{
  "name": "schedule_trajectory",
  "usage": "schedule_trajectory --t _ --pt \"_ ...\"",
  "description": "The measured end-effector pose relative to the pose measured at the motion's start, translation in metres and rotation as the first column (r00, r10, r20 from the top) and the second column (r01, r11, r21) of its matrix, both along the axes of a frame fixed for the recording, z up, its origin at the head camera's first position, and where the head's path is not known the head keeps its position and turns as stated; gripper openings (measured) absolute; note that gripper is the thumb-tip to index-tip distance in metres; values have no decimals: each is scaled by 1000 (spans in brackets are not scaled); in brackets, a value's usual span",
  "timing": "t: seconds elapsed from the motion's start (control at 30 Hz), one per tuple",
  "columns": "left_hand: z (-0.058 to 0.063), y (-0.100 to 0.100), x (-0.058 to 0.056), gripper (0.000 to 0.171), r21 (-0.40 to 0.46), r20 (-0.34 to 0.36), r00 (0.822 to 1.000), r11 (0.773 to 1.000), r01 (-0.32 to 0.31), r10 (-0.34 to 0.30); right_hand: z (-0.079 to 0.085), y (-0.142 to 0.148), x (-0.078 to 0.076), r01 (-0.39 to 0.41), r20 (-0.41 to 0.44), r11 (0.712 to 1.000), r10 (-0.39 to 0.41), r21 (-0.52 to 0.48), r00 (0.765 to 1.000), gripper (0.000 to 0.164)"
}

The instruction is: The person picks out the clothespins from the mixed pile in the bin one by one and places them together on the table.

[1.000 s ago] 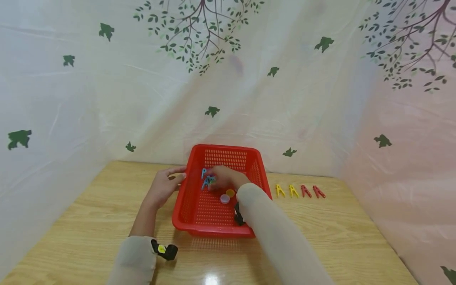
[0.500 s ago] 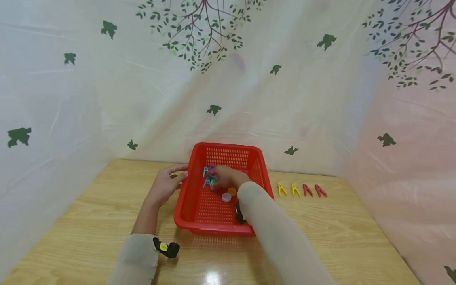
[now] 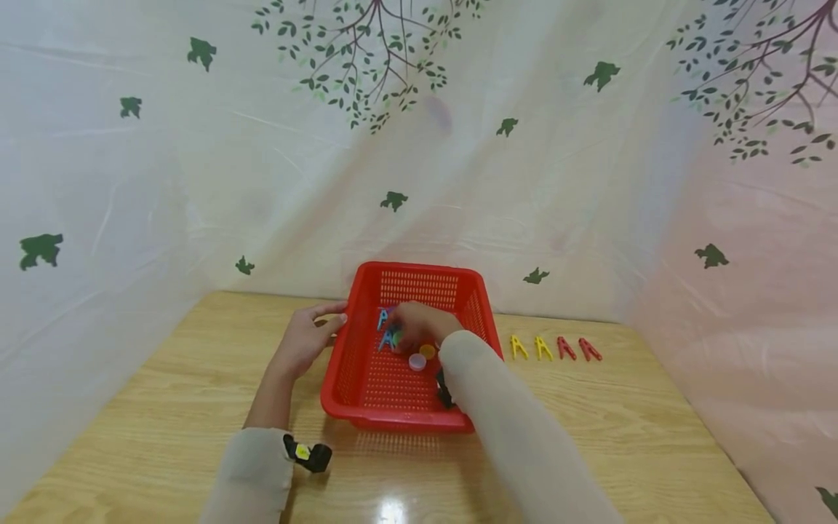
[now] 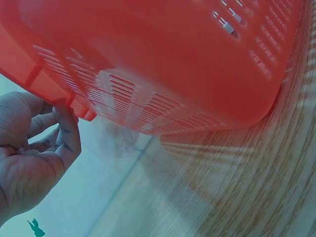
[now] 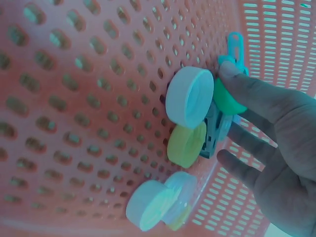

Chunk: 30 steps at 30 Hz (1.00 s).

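Note:
The left hand (image 3: 308, 338) grips the left rim of a red plastic basket (image 3: 396, 418), its fingers curled at the edge in the left wrist view. Inside the basket reaches the right hand (image 3: 425, 325). Its thumb tip lies against a light-blue clothespin (image 5: 236, 47), right at a green bottle cap (image 5: 229, 98), in the right wrist view. The other visible fingers are spread; the index finger is mostly hidden, and I cannot tell whether it pinches the clothespin. Close to the fingers sit a white cap (image 5: 190, 98), a yellow cap (image 5: 186, 145) and a dark clothespin (image 5: 211, 131).
Right of the basket, yellow clothespins (image 3: 543, 348) and red clothespins (image 3: 590, 349) stand in a row on the wooden table (image 3: 622, 429). More caps, one of them white (image 5: 150, 205), lie in the basket. A patterned sheet (image 3: 294, 182) hangs behind the table.
The right hand has shifted slightly within the basket, and the blue clothespins by its fingers have moved a little to the right. The left hand keeps its place on the rim.

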<state>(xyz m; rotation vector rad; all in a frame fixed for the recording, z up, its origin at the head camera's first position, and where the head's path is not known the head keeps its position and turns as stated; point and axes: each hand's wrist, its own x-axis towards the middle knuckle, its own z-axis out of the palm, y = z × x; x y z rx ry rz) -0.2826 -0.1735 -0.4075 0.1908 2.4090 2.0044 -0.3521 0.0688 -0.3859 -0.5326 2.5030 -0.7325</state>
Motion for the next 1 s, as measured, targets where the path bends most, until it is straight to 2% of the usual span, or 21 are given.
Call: schedule_trajectory --t 0.2,0.27,0.37,0.53,0.63,0.77,0.87,1.0 --pt "1 1 -2 39 8 -8 1000 1000 -3 3 9 7 3 -21 -5 998 21 63 1000 45" --pt "0 1 -3 38 14 -9 1000 1000 -4 4 10 10 4 0 13 997 -1 77 1000 46" --pt "-2 0 -2 38 18 -14 1000 1000 -5 5 12 14 9 27 23 997 -29 71 999 46" --pt "0 1 1 39 18 0 1000 1000 -8 8 12 22 14 112 74 994 -111 -7 991 46" --pt "-1 1 2 39 20 7 1000 1000 -8 8 10 22 10 85 36 996 -84 -15 996 46" --pt "-2 0 1 38 16 7 1000 1000 -10 10 8 17 5 -24 -67 1000 25 10 997 55" --pt "-2 0 0 38 13 4 1000 1000 -10 10 7 11 3 -61 -93 998 63 28 994 62" --pt "-3 1 0 39 17 -4 1000 1000 -3 3 3 5 2 -65 -92 997 69 48 993 62"
